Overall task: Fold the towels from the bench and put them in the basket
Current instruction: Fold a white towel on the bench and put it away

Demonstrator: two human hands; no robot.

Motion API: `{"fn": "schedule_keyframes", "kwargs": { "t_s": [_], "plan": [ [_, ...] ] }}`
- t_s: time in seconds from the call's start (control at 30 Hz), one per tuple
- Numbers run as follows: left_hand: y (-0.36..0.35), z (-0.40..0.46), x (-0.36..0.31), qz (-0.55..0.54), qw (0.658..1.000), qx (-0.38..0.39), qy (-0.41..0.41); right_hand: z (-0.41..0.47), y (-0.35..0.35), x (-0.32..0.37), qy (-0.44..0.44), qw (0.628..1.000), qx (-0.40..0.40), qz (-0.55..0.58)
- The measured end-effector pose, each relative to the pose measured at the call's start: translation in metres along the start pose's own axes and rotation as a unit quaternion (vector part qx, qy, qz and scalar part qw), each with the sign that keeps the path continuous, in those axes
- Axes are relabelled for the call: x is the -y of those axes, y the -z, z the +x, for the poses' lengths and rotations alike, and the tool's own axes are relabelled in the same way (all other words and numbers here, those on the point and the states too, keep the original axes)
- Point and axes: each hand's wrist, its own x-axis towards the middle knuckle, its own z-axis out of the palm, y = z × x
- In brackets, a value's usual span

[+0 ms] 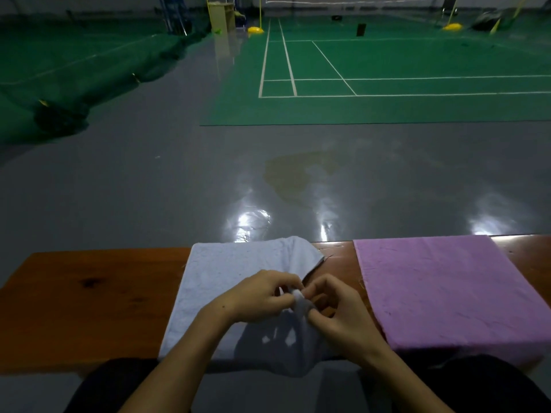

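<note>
Blue towel (226,281) lies on the bench (89,296), roughly mid-bench, near edge draping off toward the person's lap. Its far right corner is folded over, and the right edge is gathered up into a small bunch between the two hands.

Left hand (262,296): fingers curled, pinching that bunched bit of blue towel from the left. Right hand (337,311): thumb and fingertips pinching the same bunch from the right and below. Both hands are grasping the towel, close together, nearly touching, raised slightly over the towel's right side. Their shadow falls on the towel's near part.

Purple towel (441,290) lies flat on the bench just right of the blue one, apart from it with a strip of bare wood between. Its near edge hangs over the bench front. Neither hand touches it.

Bench is brown wood, bare to the left of the blue towel. The person's dark-clothed legs (119,389) show at the bottom edge.

Beyond the bench: glossy grey floor (149,189) with light reflections, then a green court (387,84) with white lines. Yellow post bases (255,30) far back. Dark green netting (74,84) heaped at left.
</note>
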Motion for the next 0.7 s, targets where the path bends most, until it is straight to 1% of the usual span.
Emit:
{"fn": "schedule_keyframes", "kwargs": {
  "t_s": [0.13,0.23,0.4,0.6,0.7],
  "plan": [
    [0.007,-0.004,0.006,-0.012,0.999,-0.034,-0.008,-0.004,0.006,-0.001,-0.015,0.999,0.039,-0.005],
    [0.011,-0.008,0.011,-0.029,0.997,-0.069,-0.007,-0.01,0.013,-0.004,-0.062,0.994,0.089,0.007],
    [0.024,-0.018,0.009,-0.105,0.99,-0.093,-0.01,-0.011,0.029,-0.006,-0.119,0.982,0.142,-0.044],
    [0.035,-0.032,0.001,-0.161,0.982,-0.098,0.015,-0.009,0.032,-0.011,-0.127,0.979,0.153,-0.055],
    [0.038,-0.038,-0.004,-0.193,0.976,-0.104,0.014,-0.006,0.03,-0.015,-0.111,0.982,0.132,-0.081]
  ]
}}
